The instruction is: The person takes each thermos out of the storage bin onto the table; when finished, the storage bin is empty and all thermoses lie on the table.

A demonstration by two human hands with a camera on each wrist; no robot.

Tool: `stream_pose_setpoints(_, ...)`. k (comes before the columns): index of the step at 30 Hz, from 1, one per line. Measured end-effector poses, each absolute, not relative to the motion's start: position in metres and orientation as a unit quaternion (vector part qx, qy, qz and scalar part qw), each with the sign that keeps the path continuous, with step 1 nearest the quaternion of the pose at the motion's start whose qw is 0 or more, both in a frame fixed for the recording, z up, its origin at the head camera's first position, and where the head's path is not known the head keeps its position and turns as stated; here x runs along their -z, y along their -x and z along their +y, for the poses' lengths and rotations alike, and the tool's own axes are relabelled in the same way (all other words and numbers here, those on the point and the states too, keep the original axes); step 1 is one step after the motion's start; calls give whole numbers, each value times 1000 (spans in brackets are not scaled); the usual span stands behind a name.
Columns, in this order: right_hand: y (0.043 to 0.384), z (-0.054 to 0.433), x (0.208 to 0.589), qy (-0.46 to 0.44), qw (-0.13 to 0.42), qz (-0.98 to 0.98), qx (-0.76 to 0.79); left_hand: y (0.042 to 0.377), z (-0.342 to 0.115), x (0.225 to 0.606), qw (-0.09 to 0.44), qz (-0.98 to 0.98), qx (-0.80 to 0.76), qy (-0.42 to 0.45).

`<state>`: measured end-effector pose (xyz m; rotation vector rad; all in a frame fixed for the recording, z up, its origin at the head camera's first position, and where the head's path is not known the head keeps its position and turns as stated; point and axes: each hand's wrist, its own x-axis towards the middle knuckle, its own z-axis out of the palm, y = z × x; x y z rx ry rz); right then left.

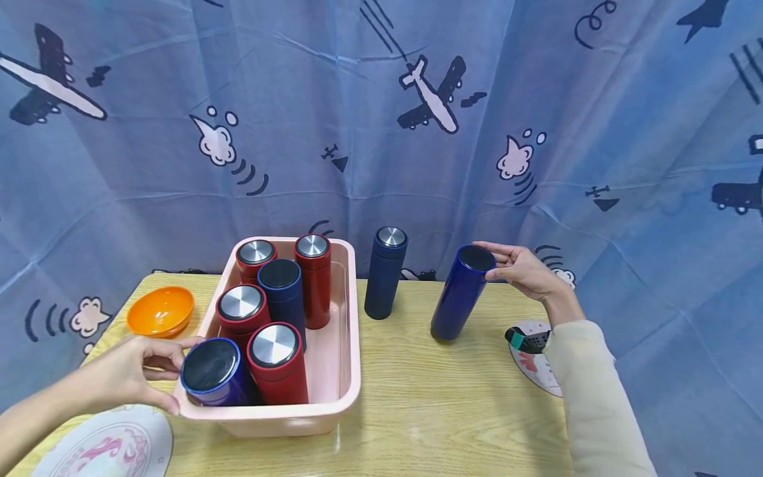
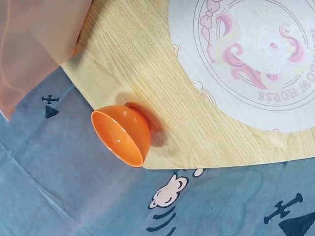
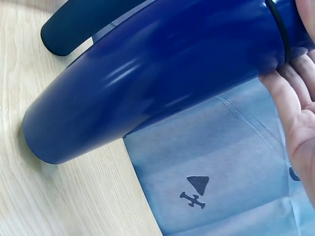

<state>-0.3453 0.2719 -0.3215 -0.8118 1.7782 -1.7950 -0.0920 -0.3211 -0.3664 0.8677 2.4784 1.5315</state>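
Note:
My right hand grips a glossy blue thermos near its black-topped lid. That thermos tilts over the table, its lower end toward the left; in the right wrist view its long body fills much of the picture. Left of it a dark navy thermos with a silver lid stands upright. A pink bin holds several red and blue thermoses. At the bin's front left corner my left hand holds the rim, beside a blue thermos with a black lid. The left wrist view does not show that hand.
An orange bowl stands at the table's back left. A round white mat with a pink print lies front left. Another round mat lies at right under a black and green object. A blue curtain hangs behind the table.

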Motion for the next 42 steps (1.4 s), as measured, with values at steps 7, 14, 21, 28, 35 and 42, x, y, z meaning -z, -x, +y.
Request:
stream_pose_setpoints(7,355,260,329,285,247,652,657,91,-322,366,48,816,-501,-286)
stream_pose_setpoints(14,366,250,336,268,243,681,637,91,-320,366,45,819,-497,-284)
stream_pose_setpoints(21,374,244,334,261,249,683,635,92,-319,364,40,821,-494,-283)
stream_pose_setpoints(28,382,237,333,255,273,658,654,92,-320,363,46,824,-492,-277)
stream_pose_setpoints(35,391,233,338,257,277,660,649,91,-318,362,49,835,-480,-263)
stream_pose_setpoints(42,399,229,346,265,294,645,653,90,-318,359,52,836,-484,-252)
